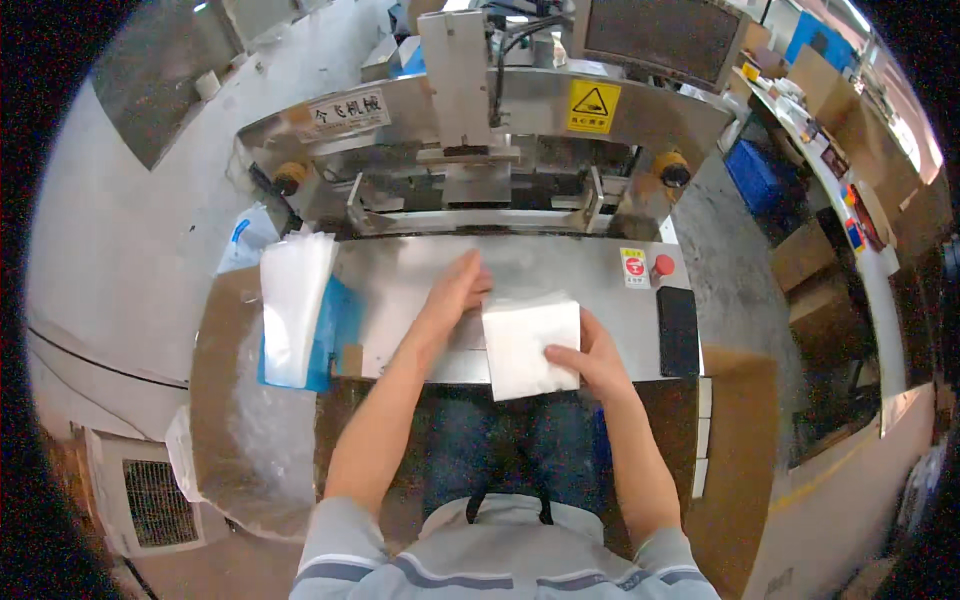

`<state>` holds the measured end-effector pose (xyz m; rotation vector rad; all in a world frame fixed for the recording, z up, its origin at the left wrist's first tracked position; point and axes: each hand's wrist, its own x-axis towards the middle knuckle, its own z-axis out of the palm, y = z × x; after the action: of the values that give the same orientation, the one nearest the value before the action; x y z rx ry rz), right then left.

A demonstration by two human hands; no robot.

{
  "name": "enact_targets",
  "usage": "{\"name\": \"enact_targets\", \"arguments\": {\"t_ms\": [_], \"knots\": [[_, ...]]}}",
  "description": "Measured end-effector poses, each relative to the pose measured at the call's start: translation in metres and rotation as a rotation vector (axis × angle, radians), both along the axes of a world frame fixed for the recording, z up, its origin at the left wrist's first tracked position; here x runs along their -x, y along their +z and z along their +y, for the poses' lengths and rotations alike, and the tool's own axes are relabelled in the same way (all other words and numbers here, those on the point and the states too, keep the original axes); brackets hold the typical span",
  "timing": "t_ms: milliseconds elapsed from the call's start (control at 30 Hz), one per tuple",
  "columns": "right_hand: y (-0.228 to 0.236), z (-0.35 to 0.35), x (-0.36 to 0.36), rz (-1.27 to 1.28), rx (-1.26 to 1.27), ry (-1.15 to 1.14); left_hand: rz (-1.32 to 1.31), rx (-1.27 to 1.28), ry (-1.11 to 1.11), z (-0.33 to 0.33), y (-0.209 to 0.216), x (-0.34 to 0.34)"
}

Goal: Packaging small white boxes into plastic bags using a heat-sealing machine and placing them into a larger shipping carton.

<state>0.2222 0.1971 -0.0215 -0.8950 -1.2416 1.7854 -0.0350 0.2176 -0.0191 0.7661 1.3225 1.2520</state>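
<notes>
A flat white square packet is in my right hand, at the near edge of the metal worktop. My right thumb lies across its face, and the other fingers go behind its right side. Whether it is one piece or a stack, I cannot make out. My left hand is over the worktop, just beyond the packet's upper left corner and apart from it. Its fingers are slightly blurred and loosely bent, with nothing visible in them. Left of that hand, a blue holder carries long white translucent sleeves.
Behind the worktop stands a metal machine with an upright column and a crossbar. A red push button and a black flat box sit at the right. Cardboard stands beside my right arm; clear plastic lies at the left.
</notes>
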Motion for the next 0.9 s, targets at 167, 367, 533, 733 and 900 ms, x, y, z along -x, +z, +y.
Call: {"name": "enact_targets", "arguments": {"t_ms": [167,367,533,733,900], "knots": [[0.007,-0.019,-0.03,-0.132,-0.127,0.079,0.086,0.144,-0.703,0.031,0.04,-0.045],[0.038,-0.043,-0.048,-0.44,-0.302,0.201,0.441,-0.222,-0.927,0.001,0.049,-0.085],[0.041,-0.065,-0.052,-0.583,-0.484,0.136,0.481,-0.208,-0.353,-0.069,0.067,-0.043],[0.061,-0.087,-0.074,-0.582,-0.552,-0.178,1.413,0.042,0.908,-0.254,0.075,0.259],[0.061,-0.086,-0.055,-0.603,-0.834,-0.362,1.245,-0.117,1.082,-0.32,0.061,0.22]]}}
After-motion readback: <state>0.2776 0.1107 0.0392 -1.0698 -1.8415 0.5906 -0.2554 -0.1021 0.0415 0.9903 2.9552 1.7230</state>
